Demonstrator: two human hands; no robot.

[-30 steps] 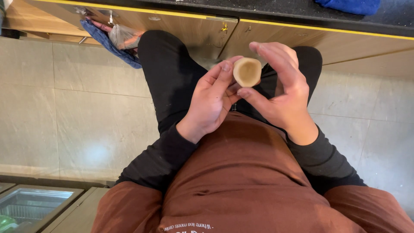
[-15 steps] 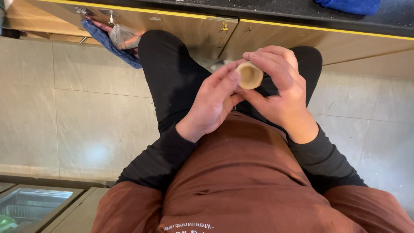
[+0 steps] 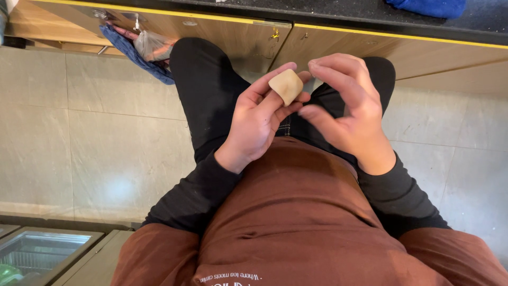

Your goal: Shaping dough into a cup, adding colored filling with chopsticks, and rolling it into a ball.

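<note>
**Dough lump pinched in left hand, right hand off it**

Step in hand, as I read it: shaping a small dough piece (image 3: 286, 85) betw. both hands, centre-top of frame, above the lap. Left hand (image 3: 257, 119) grips it: thumb and forefinger closed on the lump, other fingers curled under. Right hand (image 3: 346, 108) sits just beside, right of centre, fingers bent and loosely spread, holding nothing; thumb tip near the dough but apart from it.

Next move prob. calls for the right fingers to close back on the lump w/ light pressure, since it looks soft and would dent easily.

Dough: pale tan, smooth, rounded-blocky, matte, one flat face toward cam. No cracks seen.

Around: brown apron (image 3: 296, 222) fills bottom, black sleeves, tiled floor (image 3: 95, 132) at left, wood cabinet (image 3: 233, 34) along top, blue cloth (image 3: 132, 53) upper left.
</note>
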